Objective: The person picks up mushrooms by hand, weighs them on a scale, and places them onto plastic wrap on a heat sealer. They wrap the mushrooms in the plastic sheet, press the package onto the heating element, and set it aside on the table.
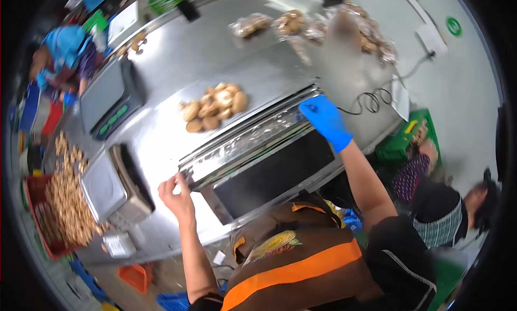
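Observation:
A film wrapping machine with a dark flat plate (274,174) stands at the table's near edge. Clear plastic film (250,141) stretches along its rollers. At the machine's left end, my bare left hand (176,199) pinches the film's corner with thumb and fingers. My right hand (326,121), in a blue glove, is closed at the film's right end; its fingertips are partly hidden. Just beyond the rollers, a loose pile of brown mushrooms (214,106) lies on the metal table (161,128), touched by neither hand.
Two weighing scales (110,98) (105,184) stand to the left, near a red crate (40,195) spilling many small mushrooms. Bagged mushrooms (291,23) lie at the back. A black cable (371,102) coils at right. Other people (64,47) (439,203) are at both sides.

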`<act>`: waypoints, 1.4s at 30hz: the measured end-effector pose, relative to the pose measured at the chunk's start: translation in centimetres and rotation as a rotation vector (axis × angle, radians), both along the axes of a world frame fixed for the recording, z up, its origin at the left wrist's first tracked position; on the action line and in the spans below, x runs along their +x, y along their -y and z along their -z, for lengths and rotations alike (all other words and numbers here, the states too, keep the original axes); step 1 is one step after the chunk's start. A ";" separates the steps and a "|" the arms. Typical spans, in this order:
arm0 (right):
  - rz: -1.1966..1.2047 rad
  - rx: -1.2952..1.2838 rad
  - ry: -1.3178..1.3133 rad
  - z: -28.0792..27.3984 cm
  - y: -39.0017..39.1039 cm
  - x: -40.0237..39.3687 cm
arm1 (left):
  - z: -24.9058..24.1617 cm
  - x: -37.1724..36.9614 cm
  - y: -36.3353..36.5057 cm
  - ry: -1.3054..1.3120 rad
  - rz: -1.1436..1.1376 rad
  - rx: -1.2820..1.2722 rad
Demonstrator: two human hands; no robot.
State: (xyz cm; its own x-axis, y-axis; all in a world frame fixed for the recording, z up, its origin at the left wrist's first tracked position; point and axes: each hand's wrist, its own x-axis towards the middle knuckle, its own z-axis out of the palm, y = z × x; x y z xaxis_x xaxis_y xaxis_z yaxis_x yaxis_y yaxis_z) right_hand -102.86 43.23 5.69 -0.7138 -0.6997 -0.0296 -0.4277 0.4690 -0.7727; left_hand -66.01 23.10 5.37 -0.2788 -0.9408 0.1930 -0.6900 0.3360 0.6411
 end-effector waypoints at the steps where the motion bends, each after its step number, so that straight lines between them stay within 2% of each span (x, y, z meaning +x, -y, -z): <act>1: -0.001 0.152 -0.234 -0.5 0.8 0.1 | -0.1 -0.5 0.0 0.095 0.046 -0.062; 2: -0.041 0.145 -0.234 -1.4 1.9 0.4 | 0.2 -1.1 -0.3 0.189 0.058 -0.148; 4: -0.113 0.489 -0.181 -3.2 3.3 1.9 | -0.9 -2.3 -1.0 0.273 0.055 -0.091; 5: -0.132 0.491 -0.191 -2.9 3.9 2.5 | -1.4 -2.9 -1.0 0.330 0.047 -0.066; 7: -0.139 0.515 -0.423 -1.1 4.6 3.3 | -1.1 -3.8 -0.2 0.321 0.080 -0.073; 8: -0.112 0.466 -0.224 -0.2 4.9 2.8 | -0.9 -3.9 -0.3 0.313 0.132 -0.086; 9: -0.125 0.479 -0.232 0.5 4.0 2.4 | -0.9 -3.7 -0.8 0.307 0.121 -0.071; 11: -0.091 0.018 0.310 0.8 3.6 0.9 | -1.8 -4.1 0.1 -0.132 -0.027 0.358; 12: 0.045 0.037 0.749 -4.2 3.7 1.8 | -2.9 -3.9 0.7 -0.358 -0.055 0.682; 13: 0.028 0.052 0.742 -3.7 3.7 1.4 | -3.7 -3.2 0.6 -0.578 -0.082 1.018; 15: -0.033 0.153 1.680 -1.1 3.0 1.0 | -3.5 -2.9 0.8 -0.905 -0.221 1.819; 16: -0.153 0.080 1.793 -0.5 2.6 1.3 | -4.2 -2.1 1.1 -0.903 -0.223 1.818; 17: -0.155 0.070 1.791 -1.3 2.9 0.5 | -5.5 -1.1 1.7 -1.082 -0.044 1.809; 18: -0.219 -0.124 1.711 -3.1 3.0 -0.9 | -7.0 -0.4 2.3 -1.259 0.140 1.788; 20: -0.350 -0.395 1.447 -7.4 4.3 -2.2 | -11.3 -0.2 3.2 -1.539 0.267 1.525; 21: -0.421 -0.485 1.261 -9.8 5.9 -3.1 | -13.2 -1.0 4.0 -1.533 0.284 1.236; 22: -0.271 -0.585 1.351 -11.7 7.9 -3.4 | -13.8 -1.6 5.9 -1.598 0.415 1.149; 23: -0.122 -0.689 1.427 -12.8 10.6 -3.3 | -13.6 -3.0 7.9 -1.607 0.561 0.937; 24: -0.272 -0.648 1.225 -12.8 13.8 -3.2 | -13.0 -4.5 8.9 -1.472 0.369 0.677; 25: -0.415 -0.604 1.014 -12.6 17.2 -3.0 | -12.8 -8.0 10.6 -1.274 0.430 0.519; 27: -0.375 -0.542 0.898 -7.4 21.7 -3.9 | -7.5 -11.7 14.5 -0.967 0.370 0.346; 28: -0.368 -0.536 0.898 -4.8 22.7 -4.3 | -5.9 -12.9 14.8 -0.757 0.317 0.342; 29: -0.332 -0.358 0.955 -2.1 23.1 -4.6 | -3.3 -13.2 15.6 -0.535 0.355 0.349; 30: -0.287 -0.174 1.016 -0.7 22.9 -4.5 | -1.4 -12.9 15.2 -0.346 0.441 0.321; 31: -0.273 -0.156 1.031 0.4 22.6 -5.1 | 0.4 -12.4 14.9 -0.154 0.526 0.287; 33: -0.372 -0.097 1.026 1.3 21.3 -5.1 | -0.2 -11.8 14.0 -0.167 0.576 0.378; 35: -0.336 -0.017 0.982 0.3 20.7 -4.2 | -1.0 -11.5 12.8 -0.191 0.649 0.430; 37: -0.324 0.027 0.903 -1.1 21.2 -4.0 | -1.3 -11.1 12.0 0.150 0.843 0.072; 40: -0.449 0.240 0.911 -0.6 21.6 -4.8 | -1.6 -11.4 11.2 0.065 0.819 -0.052; 41: -0.442 0.226 0.899 -1.7 21.8 -5.0 | -2.0 -11.4 11.1 0.060 0.830 -0.068; 42: -0.544 0.417 0.775 -2.9 21.9 -5.1 | -2.3 -11.2 10.8 0.145 0.772 -0.007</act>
State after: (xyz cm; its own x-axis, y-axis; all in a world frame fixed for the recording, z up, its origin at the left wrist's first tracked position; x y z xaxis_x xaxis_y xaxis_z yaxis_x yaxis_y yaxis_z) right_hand -107.95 21.35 8.58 0.0145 -0.7509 -0.6602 -0.1159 0.6546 -0.7470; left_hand -77.23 12.26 7.67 -0.8761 -0.4693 0.1101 -0.3360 0.7582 0.5587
